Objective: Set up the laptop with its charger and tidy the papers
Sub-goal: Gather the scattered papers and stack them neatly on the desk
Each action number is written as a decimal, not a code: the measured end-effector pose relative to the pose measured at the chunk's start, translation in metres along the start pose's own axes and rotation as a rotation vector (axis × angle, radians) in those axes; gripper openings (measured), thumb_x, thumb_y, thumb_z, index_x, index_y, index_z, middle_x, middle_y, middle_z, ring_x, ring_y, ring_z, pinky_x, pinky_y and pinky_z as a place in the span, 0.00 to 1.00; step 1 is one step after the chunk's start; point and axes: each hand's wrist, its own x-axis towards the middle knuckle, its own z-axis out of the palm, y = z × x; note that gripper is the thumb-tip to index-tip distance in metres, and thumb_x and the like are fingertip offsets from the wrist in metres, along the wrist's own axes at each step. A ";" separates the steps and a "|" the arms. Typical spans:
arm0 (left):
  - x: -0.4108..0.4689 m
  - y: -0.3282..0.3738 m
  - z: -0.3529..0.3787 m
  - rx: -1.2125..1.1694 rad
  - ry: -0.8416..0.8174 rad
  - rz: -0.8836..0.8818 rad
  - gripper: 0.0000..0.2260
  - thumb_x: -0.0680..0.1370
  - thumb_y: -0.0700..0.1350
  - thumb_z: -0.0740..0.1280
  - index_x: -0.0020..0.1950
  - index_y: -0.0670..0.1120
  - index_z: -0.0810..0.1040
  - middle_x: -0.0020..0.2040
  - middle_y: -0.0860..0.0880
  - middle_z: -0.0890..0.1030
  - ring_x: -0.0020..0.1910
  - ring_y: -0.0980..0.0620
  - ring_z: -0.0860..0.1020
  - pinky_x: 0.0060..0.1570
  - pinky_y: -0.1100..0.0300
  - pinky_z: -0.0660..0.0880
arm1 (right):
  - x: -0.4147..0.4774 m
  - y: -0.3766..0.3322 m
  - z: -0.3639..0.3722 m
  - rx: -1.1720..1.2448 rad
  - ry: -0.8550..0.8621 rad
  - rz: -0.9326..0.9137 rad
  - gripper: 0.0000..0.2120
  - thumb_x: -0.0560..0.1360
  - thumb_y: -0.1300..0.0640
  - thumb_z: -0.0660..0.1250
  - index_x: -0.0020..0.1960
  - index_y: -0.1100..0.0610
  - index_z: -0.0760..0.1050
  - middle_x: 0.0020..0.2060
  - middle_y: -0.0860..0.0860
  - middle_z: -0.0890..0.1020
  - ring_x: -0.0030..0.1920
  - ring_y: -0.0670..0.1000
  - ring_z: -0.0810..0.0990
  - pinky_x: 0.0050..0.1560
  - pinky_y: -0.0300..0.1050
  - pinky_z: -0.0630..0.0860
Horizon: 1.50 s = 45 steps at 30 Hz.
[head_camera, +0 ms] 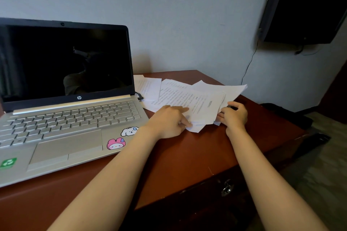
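Note:
A silver laptop [71, 118] stands open on the reddish-brown desk [187, 155], its screen dark. A black charger plug [139, 97] sits in its right side. To the laptop's right lies a loose spread of printed papers [187, 97]. My left hand [169, 120] lies on the near left edge of the sheets, fingers curled, pinching a lower sheet. My right hand [233, 114] grips the right edge of the same pile, thumb on top and fingers under it.
A black wall-mounted screen [304, 5] hangs at the upper right with a thin cable [247, 67] running down the wall. The desk's right edge drops off near my right hand. A dark object [285, 114] lies beyond that edge. A drawer lock [226, 187] shows below the front.

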 end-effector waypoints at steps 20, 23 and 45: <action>0.001 -0.004 0.002 0.276 -0.073 -0.227 0.16 0.79 0.41 0.53 0.67 0.43 0.69 0.71 0.47 0.66 0.66 0.47 0.70 0.64 0.51 0.61 | -0.019 -0.004 0.011 -0.660 -0.313 -0.162 0.30 0.75 0.34 0.55 0.44 0.59 0.81 0.29 0.48 0.81 0.39 0.51 0.74 0.54 0.49 0.68; 0.002 -0.003 0.004 0.297 -0.092 -0.206 0.17 0.80 0.39 0.52 0.67 0.45 0.69 0.70 0.48 0.68 0.67 0.47 0.69 0.64 0.50 0.60 | -0.019 -0.006 0.011 -0.424 -0.342 -0.103 0.23 0.75 0.41 0.61 0.45 0.61 0.79 0.25 0.50 0.81 0.28 0.49 0.70 0.40 0.44 0.72; 0.006 -0.019 -0.011 0.161 -0.191 -0.260 0.29 0.77 0.36 0.57 0.72 0.63 0.61 0.71 0.49 0.66 0.70 0.45 0.64 0.65 0.48 0.60 | 0.017 -0.014 0.006 -0.210 -0.116 0.067 0.07 0.72 0.61 0.70 0.46 0.62 0.74 0.32 0.52 0.77 0.20 0.46 0.73 0.15 0.30 0.61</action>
